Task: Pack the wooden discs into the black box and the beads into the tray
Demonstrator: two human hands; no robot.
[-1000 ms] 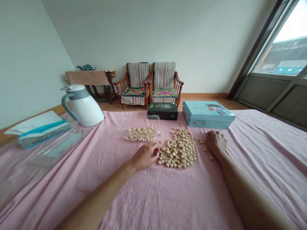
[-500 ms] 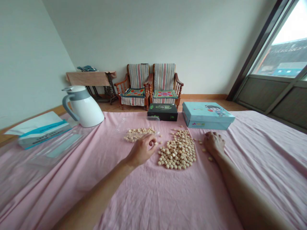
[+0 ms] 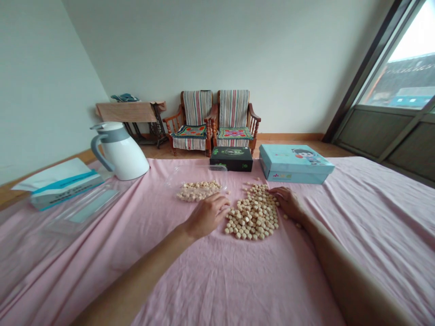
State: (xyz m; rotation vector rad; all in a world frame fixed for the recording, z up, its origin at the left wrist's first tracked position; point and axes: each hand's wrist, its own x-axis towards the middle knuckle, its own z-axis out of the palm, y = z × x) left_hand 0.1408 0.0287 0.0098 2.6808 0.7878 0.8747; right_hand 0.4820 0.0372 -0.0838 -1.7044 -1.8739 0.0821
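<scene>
A heap of small beige rounded pieces [image 3: 252, 217], possibly bite-size biscuits, lies on the pink cloth between my hands. My left hand [image 3: 208, 215] is at the heap's left edge, palm down, with its fingers stretched towards the pieces and nothing visibly held. On the opposite side, my right hand [image 3: 288, 202] reaches its extended fingers to the heap's upper right edge; whether a fingertip touches a piece is hard to see. Beyond my left hand, a clear plastic container [image 3: 174, 177] holds more of the same pieces. A few loose ones [image 3: 298, 225] lie by my right wrist.
A black box [image 3: 231, 158] and a light-blue box [image 3: 295, 164] stand at the far side of the cloth [image 3: 204, 280]. To the left are a white jug [image 3: 126, 154], a tissue box [image 3: 66, 188] and a clear plastic lid [image 3: 84, 213]. Two chairs [image 3: 217, 117] stand behind.
My left hand has opened from a pinch near a piece and come slightly down towards the heap. My right hand has moved left from the loose pieces to the heap's edge, fingers extending.
</scene>
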